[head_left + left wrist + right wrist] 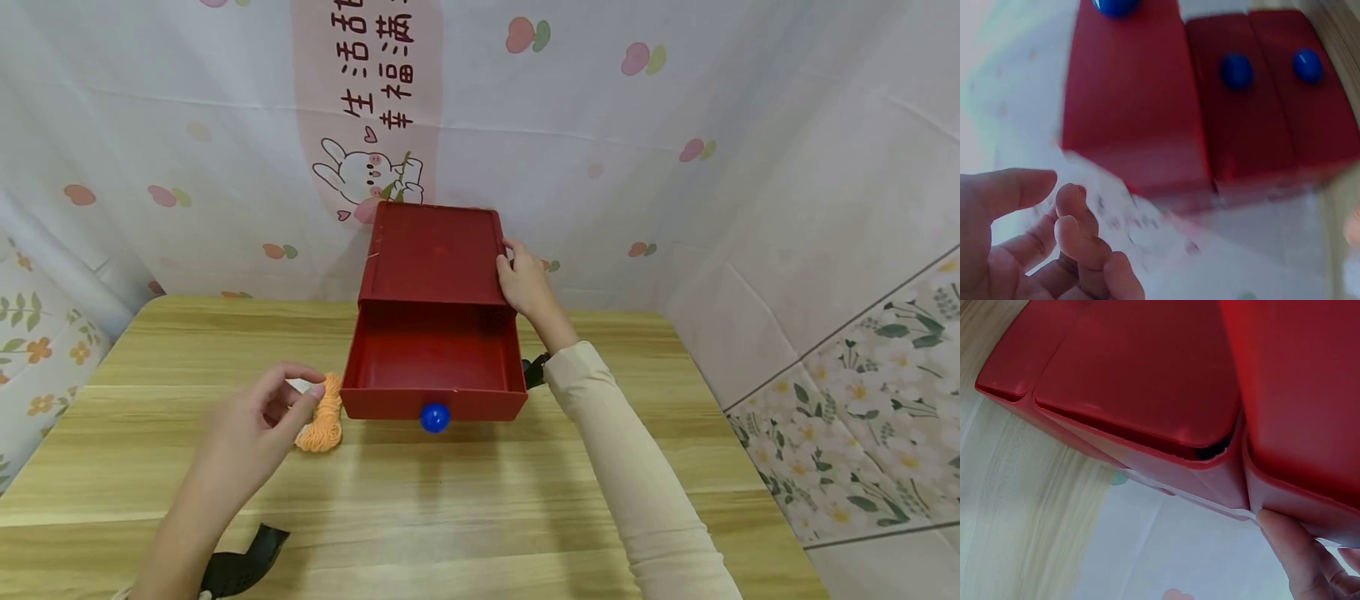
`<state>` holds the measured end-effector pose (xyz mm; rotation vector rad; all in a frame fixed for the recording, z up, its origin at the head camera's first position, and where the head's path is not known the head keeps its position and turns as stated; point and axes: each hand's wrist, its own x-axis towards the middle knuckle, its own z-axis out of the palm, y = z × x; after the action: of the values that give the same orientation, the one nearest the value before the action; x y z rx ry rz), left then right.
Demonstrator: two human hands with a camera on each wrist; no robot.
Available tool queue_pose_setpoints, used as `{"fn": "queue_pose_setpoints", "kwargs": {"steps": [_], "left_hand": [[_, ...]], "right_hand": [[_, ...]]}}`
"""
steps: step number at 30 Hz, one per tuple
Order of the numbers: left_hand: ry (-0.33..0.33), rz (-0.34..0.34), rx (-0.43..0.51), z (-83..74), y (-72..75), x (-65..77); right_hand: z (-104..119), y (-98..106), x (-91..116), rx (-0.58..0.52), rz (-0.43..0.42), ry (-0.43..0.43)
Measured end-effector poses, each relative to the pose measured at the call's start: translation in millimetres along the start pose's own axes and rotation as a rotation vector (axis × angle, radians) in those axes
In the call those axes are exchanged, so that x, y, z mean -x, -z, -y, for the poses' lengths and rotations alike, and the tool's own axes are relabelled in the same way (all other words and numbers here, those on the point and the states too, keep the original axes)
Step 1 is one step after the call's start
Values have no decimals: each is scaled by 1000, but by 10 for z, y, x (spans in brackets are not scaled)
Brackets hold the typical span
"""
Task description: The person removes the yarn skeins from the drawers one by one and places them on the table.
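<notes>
A red drawer cabinet stands against the back curtain. Its top drawer is pulled out, showing a bare inside and a blue knob on the front. In the left wrist view two lower drawers are closed, each with a blue knob. My right hand rests its fingertips on the cabinet's right side near the top; the right wrist view shows a fingertip against the red wall. My left hand hovers left of the drawer with loosely bent fingers, holding nothing, near an orange yarn bundle.
The cabinet stands on a wood-grain table. A patterned curtain hangs directly behind it, with a flowered wall to the right. Black curved pieces show by my left wrist and right wrist.
</notes>
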<state>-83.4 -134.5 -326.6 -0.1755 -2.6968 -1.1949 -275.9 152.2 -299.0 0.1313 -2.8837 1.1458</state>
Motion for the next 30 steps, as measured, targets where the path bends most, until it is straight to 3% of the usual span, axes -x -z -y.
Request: {"fn": "queue_pose_setpoints", "kwargs": {"steps": [5, 9, 13, 20, 30], "left_hand": [[-178, -59, -8, -256, -191, 142], [-290, -37, -23, -334, -368, 185], [-354, 0, -12, -341, -528, 171], [-389, 24, -31, -337, -722, 98], [-350, 24, -33, -389, -785, 52]], "right_hand": [[10, -4, 6, 7, 8, -6], [6, -6, 4, 15, 2, 2], [0, -5, 4, 19, -4, 4], [4, -9, 6, 2, -3, 5], [1, 8, 3, -7, 13, 12]]}}
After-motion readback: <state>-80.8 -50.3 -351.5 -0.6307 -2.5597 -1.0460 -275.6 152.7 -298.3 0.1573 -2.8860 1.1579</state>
